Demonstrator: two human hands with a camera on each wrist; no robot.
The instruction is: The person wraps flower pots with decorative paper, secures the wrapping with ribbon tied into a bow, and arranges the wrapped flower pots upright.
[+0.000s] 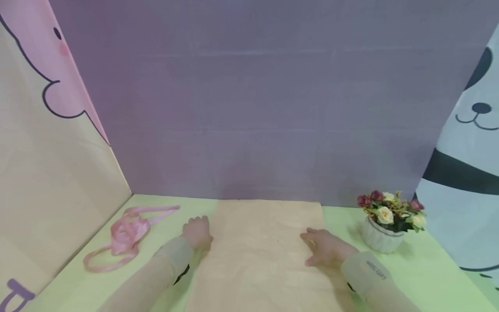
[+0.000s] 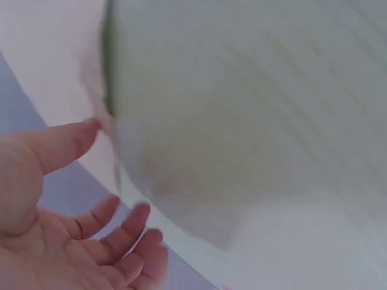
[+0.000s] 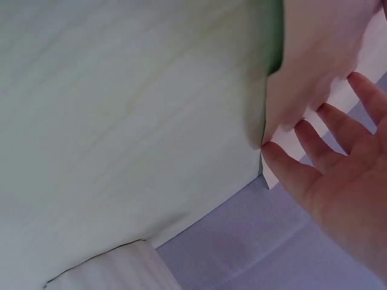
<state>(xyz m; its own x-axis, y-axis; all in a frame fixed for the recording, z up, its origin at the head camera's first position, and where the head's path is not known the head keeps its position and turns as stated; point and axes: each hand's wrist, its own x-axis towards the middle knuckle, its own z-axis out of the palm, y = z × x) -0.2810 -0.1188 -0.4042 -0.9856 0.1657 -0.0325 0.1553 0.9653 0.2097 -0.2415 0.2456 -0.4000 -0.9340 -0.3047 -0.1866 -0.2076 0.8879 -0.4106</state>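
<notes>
A large sheet of light brown paper (image 1: pixel 265 273) lies on the pale green table, reaching back to the grey-purple wall. My left hand (image 1: pixel 196 233) is at its left edge. In the left wrist view the thumb of this hand (image 2: pixel 60 235) meets the paper's edge, and its other fingers are loosely bent. Across the sheet, my right hand (image 1: pixel 327 246) rests at the right edge with fingers spread. Seen from the right wrist, the fingertips of that hand (image 3: pixel 338 163) touch the paper (image 3: pixel 320 48), whose edge is slightly raised. Neither hand grips anything.
Left of my left hand lies a loose heap of pink ribbon (image 1: pixel 130 234). A white ribbed pot (image 1: pixel 383 239) with artificial flowers (image 1: pixel 386 214) stands on the right, beyond my right hand. Printed panels border the table on both sides, and a wall (image 1: pixel 265 108) closes the back.
</notes>
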